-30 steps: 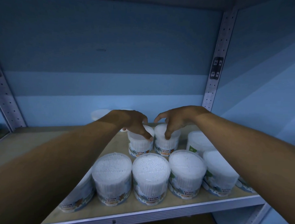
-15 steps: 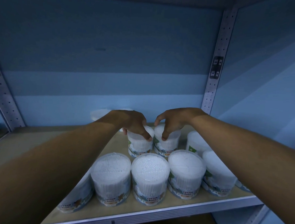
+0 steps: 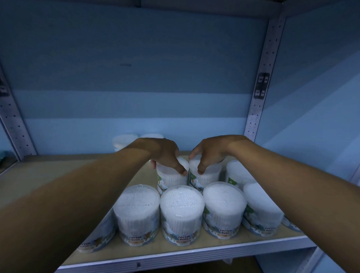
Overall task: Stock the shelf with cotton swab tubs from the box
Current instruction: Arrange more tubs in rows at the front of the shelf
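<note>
- The left hand (image 3: 166,156) is curled over the lid of the left tub (image 3: 171,177) in the second row; its fingers (image 3: 180,171) are clamped on the rim, thumb hidden on the far side.
- The right hand (image 3: 209,153) arches over the right tub (image 3: 206,176) just beside it, its fingers (image 3: 200,170) curled down onto the lid edge and gripping it.
- Both tubs stand upright on the shelf (image 3: 180,258), touching or almost touching each other beneath the fingers.
- Nearer than the fingers, a front row of tubs (image 3: 182,208) stands along the shelf edge, labels reading "COTTON BUDS". Two more lids (image 3: 123,141) show beyond the left hand, by the back wall. Another tub (image 3: 235,171) sits to the right of the right fingers.
- The box is not in view.
- Handling, as I judge it: a clear, thin-walled plastic tub packed with swabs should be light and fairly stiff, but smooth and slick, and squeezing could pop the lid. A hold from above, around the rim where the wall is stiffest, looks safest.
- Against the earlier frames, the hands and the two tubs have hardly moved; the grips stay as they were, and only the view has shifted slightly. The tubs seem to be settling into place, release not yet made.
</note>
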A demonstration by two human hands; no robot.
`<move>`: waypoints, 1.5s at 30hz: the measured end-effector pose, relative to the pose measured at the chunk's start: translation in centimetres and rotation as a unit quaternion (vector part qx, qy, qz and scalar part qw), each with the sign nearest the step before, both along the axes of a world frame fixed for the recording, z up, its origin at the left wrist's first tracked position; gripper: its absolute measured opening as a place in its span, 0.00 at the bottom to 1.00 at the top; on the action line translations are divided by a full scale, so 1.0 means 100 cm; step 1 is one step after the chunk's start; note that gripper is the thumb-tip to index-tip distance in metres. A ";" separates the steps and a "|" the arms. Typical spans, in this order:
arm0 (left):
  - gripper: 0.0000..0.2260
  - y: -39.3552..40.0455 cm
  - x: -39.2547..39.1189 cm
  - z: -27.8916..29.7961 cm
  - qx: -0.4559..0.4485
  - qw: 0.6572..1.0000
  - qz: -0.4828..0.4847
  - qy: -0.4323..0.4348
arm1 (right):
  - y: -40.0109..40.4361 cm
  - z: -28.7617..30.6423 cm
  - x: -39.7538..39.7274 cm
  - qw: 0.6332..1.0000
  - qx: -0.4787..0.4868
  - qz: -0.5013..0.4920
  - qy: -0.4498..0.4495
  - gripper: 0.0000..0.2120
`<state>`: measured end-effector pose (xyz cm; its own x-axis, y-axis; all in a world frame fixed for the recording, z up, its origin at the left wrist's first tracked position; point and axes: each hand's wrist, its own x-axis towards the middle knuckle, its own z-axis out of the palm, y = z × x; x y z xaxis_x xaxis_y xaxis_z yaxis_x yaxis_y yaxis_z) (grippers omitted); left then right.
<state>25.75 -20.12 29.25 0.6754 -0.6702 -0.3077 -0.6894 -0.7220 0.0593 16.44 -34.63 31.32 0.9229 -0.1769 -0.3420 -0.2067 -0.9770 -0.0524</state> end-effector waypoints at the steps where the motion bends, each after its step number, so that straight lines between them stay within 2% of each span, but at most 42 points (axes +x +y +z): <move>1: 0.39 0.000 -0.002 0.001 0.001 1.000 0.000 0.001 | 0.001 0.001 -0.002 1.000 -0.001 -0.001 -0.001 0.31; 10: 0.34 0.004 -0.023 0.006 -0.020 1.000 -0.006 0.015 | 0.006 0.004 -0.021 1.000 0.000 -0.008 -0.003 0.28; 45: 0.37 0.017 -0.033 0.008 -0.042 0.998 0.003 0.045 | 0.012 0.003 -0.035 1.000 -0.006 -0.020 0.007 0.30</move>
<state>22.41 -18.46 30.04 0.6517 -0.6917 -0.3111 -0.6736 -0.7164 0.1816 12.95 -33.42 31.60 0.9099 -0.2171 -0.3535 -0.2460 -0.9685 -0.0383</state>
